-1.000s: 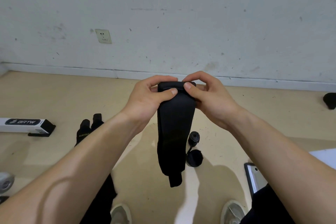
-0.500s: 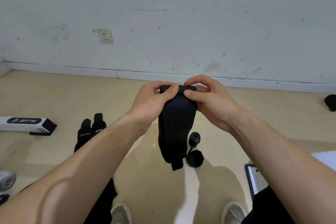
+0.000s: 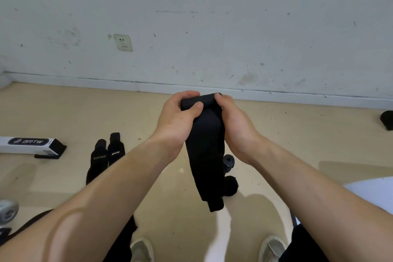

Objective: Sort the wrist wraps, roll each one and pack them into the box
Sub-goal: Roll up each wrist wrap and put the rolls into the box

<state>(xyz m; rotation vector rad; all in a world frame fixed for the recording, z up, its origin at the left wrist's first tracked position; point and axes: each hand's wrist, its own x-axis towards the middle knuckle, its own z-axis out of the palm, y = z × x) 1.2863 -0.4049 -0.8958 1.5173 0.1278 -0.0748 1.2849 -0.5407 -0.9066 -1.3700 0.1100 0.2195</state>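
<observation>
Head view: left hand (image 3: 178, 117) and right hand (image 3: 236, 125), raised above the floor (image 3: 297, 134), both clench the rolled top of a black wrist wrap (image 3: 206, 151), its tail hanging free between the forearms. A tight roll likely needs thumbs pressing the coil while it turns evenly — side edges aligned. Room to move lies ahead, up to the wall (image 3: 234, 27); the box (image 3: 27, 145) lies well apart, far left.

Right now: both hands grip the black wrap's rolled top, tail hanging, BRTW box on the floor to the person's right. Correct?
One error: in the head view the BRTW box lies on the floor to the person's left. The rest stands: left hand and right hand grip the rolled top of the black wrap, tail hanging.
</observation>
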